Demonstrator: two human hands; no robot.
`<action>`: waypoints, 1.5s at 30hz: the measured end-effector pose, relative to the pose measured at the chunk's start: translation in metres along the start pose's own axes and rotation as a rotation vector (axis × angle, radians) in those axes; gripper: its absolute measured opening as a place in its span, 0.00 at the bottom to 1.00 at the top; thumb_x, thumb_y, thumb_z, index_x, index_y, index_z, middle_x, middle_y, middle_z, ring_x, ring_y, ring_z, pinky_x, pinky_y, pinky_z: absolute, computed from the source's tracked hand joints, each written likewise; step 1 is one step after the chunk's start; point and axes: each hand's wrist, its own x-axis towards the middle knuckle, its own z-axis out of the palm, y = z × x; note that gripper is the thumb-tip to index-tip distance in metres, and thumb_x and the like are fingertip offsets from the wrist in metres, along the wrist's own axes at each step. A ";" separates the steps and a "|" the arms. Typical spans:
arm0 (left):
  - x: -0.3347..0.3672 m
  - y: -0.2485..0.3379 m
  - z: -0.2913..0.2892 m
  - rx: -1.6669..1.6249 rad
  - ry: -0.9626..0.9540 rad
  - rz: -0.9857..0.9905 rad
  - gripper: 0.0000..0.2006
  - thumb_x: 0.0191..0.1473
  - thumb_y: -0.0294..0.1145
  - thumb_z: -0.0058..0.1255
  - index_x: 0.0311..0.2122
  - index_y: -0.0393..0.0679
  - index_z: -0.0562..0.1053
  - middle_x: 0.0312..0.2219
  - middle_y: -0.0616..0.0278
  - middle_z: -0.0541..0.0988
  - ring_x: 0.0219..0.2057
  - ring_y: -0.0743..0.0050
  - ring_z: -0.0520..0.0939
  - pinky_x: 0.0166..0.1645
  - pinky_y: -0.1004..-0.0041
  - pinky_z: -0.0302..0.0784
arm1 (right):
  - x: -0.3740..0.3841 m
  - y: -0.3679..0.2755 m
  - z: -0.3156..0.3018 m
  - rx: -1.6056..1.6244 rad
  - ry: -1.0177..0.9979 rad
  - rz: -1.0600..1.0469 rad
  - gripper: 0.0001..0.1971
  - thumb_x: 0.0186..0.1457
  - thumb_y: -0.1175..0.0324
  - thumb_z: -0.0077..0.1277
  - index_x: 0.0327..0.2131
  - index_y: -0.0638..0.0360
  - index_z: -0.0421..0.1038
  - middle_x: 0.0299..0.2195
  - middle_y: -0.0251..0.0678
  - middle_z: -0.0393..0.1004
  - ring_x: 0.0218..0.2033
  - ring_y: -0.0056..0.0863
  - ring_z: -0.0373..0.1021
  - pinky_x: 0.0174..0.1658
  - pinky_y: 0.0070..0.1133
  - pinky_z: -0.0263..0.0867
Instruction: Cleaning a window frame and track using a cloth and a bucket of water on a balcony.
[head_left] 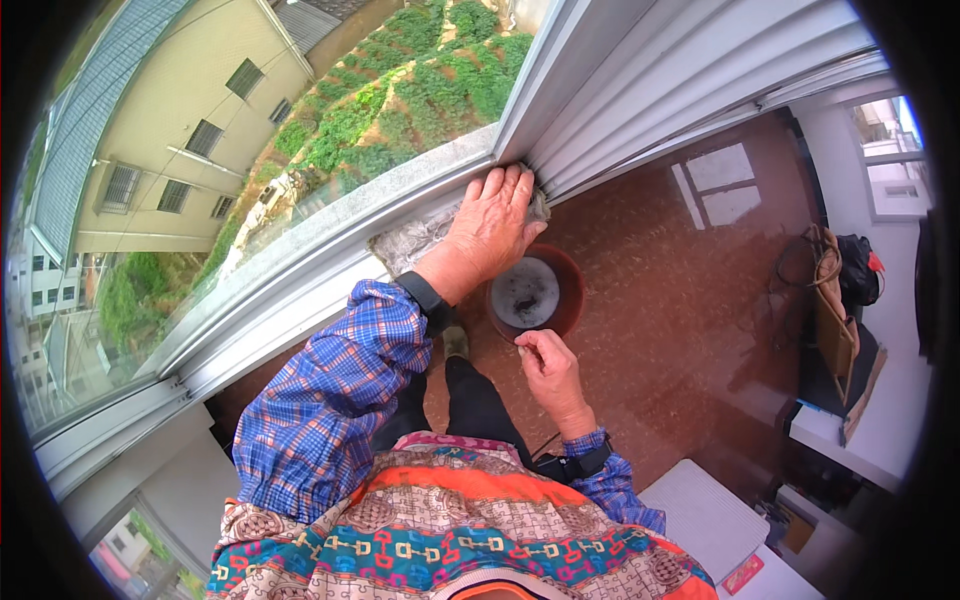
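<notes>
My left hand [487, 228] is pressed onto a wet grey rag [405, 243] at the corner of the white window sill. Its fingers bend over the cloth, and bits of rag show on both sides of the hand. Lower and to the right, my right hand [552, 378] is closed with thumb and forefinger together. It appears in front of the near rim of a reddish-brown bucket [573, 292]; whether it touches the rim, or pinches something small, I cannot tell. Cloudy grey water [527, 290] with dark specks fills part of the bucket.
A window pane [330, 150] runs along the left, with buildings and green plots outside. White ribbed panelling [690, 80] meets the sill at the corner. Reddish-brown flooring [680, 350] spreads right. A white table [705, 515] stands lower right; bags and cardboard [835, 320] sit farther right.
</notes>
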 end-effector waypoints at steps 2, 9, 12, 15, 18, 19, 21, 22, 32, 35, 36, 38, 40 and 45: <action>0.003 0.002 0.000 0.027 0.005 0.011 0.32 0.59 0.44 0.54 0.62 0.33 0.63 0.60 0.45 0.68 0.60 0.49 0.68 0.62 0.57 0.62 | 0.003 0.000 -0.001 -0.029 0.007 -0.029 0.07 0.56 0.82 0.53 0.39 0.63 0.74 0.34 0.41 0.75 0.33 0.35 0.75 0.37 0.26 0.71; -0.027 -0.022 -0.025 0.199 -0.113 0.050 0.31 0.60 0.46 0.52 0.61 0.34 0.65 0.56 0.50 0.72 0.55 0.57 0.71 0.60 0.63 0.63 | 0.019 -0.011 0.002 -0.045 0.024 -0.120 0.07 0.57 0.82 0.54 0.38 0.63 0.75 0.33 0.39 0.75 0.32 0.30 0.75 0.36 0.23 0.71; -0.059 -0.037 -0.037 0.368 -0.097 0.062 0.36 0.56 0.49 0.56 0.62 0.34 0.64 0.56 0.53 0.72 0.53 0.61 0.71 0.58 0.65 0.63 | 0.021 -0.016 0.006 -0.018 -0.003 -0.115 0.07 0.56 0.82 0.53 0.39 0.62 0.74 0.33 0.41 0.75 0.33 0.39 0.75 0.36 0.28 0.71; -0.089 -0.044 -0.052 0.402 -0.093 0.053 0.38 0.53 0.51 0.58 0.62 0.34 0.64 0.57 0.53 0.72 0.53 0.61 0.71 0.59 0.64 0.63 | 0.021 -0.021 0.012 -0.041 -0.021 -0.134 0.07 0.57 0.82 0.53 0.39 0.62 0.74 0.33 0.41 0.75 0.33 0.38 0.75 0.35 0.28 0.71; -0.115 -0.047 -0.065 0.359 -0.088 -0.003 0.40 0.52 0.53 0.59 0.62 0.34 0.64 0.58 0.52 0.72 0.57 0.59 0.69 0.61 0.61 0.61 | 0.027 -0.028 0.019 0.001 -0.017 -0.151 0.07 0.57 0.81 0.53 0.39 0.62 0.74 0.33 0.40 0.75 0.32 0.38 0.75 0.35 0.28 0.71; -0.118 -0.049 -0.066 0.325 -0.074 -0.035 0.40 0.52 0.53 0.59 0.63 0.34 0.64 0.57 0.51 0.72 0.58 0.57 0.68 0.62 0.59 0.60 | 0.030 -0.031 0.020 -0.001 -0.016 -0.155 0.07 0.57 0.81 0.53 0.39 0.62 0.74 0.33 0.40 0.75 0.32 0.38 0.75 0.35 0.28 0.71; -0.113 -0.044 -0.062 0.279 -0.065 -0.058 0.39 0.54 0.52 0.58 0.63 0.34 0.64 0.58 0.51 0.72 0.59 0.56 0.68 0.62 0.58 0.59 | 0.034 -0.034 0.020 -0.030 -0.034 -0.182 0.07 0.58 0.81 0.53 0.39 0.61 0.74 0.33 0.41 0.75 0.32 0.38 0.75 0.35 0.27 0.71; -0.108 -0.038 -0.058 0.232 -0.060 -0.081 0.38 0.55 0.51 0.57 0.63 0.35 0.64 0.59 0.50 0.71 0.60 0.55 0.67 0.62 0.57 0.58 | 0.035 -0.034 0.020 -0.034 -0.035 -0.183 0.07 0.58 0.81 0.53 0.39 0.61 0.74 0.33 0.41 0.75 0.32 0.38 0.75 0.35 0.27 0.71; -0.011 0.000 0.003 -0.077 0.022 -0.074 0.33 0.57 0.37 0.55 0.64 0.34 0.61 0.58 0.45 0.71 0.60 0.48 0.68 0.59 0.54 0.62 | 0.006 -0.013 0.017 -0.048 -0.041 -0.120 0.09 0.54 0.82 0.54 0.39 0.61 0.74 0.35 0.43 0.76 0.34 0.39 0.77 0.38 0.28 0.73; 0.000 -0.001 0.017 -0.179 0.168 -0.060 0.32 0.56 0.33 0.56 0.63 0.33 0.60 0.56 0.45 0.72 0.59 0.47 0.69 0.59 0.53 0.62 | -0.002 -0.007 0.015 -0.063 -0.025 -0.082 0.09 0.54 0.82 0.54 0.38 0.61 0.74 0.35 0.43 0.76 0.34 0.39 0.77 0.38 0.28 0.73; 0.002 0.000 0.020 -0.202 0.203 -0.070 0.31 0.55 0.31 0.56 0.62 0.32 0.61 0.55 0.45 0.73 0.59 0.47 0.69 0.58 0.53 0.62 | -0.005 -0.007 0.013 -0.057 -0.022 -0.053 0.09 0.54 0.82 0.54 0.38 0.61 0.74 0.34 0.43 0.76 0.34 0.40 0.77 0.38 0.29 0.73; 0.002 -0.003 0.022 -0.164 0.208 -0.081 0.29 0.55 0.31 0.56 0.60 0.33 0.62 0.54 0.46 0.73 0.58 0.49 0.70 0.58 0.54 0.63 | -0.005 -0.008 0.010 -0.044 -0.023 -0.030 0.08 0.54 0.82 0.53 0.38 0.61 0.74 0.34 0.43 0.76 0.34 0.40 0.76 0.37 0.29 0.72; 0.003 -0.002 0.021 -0.137 0.210 -0.079 0.27 0.55 0.31 0.56 0.58 0.33 0.64 0.53 0.47 0.74 0.57 0.50 0.71 0.57 0.55 0.63 | -0.005 -0.008 0.008 -0.039 -0.010 0.002 0.08 0.54 0.82 0.53 0.38 0.61 0.74 0.34 0.43 0.76 0.34 0.41 0.76 0.37 0.29 0.72; -0.008 -0.015 0.002 0.161 0.072 0.062 0.21 0.55 0.37 0.56 0.51 0.38 0.68 0.46 0.56 0.75 0.48 0.60 0.73 0.53 0.64 0.66 | 0.014 -0.012 0.011 -0.092 0.009 -0.150 0.07 0.55 0.82 0.53 0.38 0.62 0.74 0.34 0.42 0.76 0.34 0.40 0.76 0.36 0.28 0.71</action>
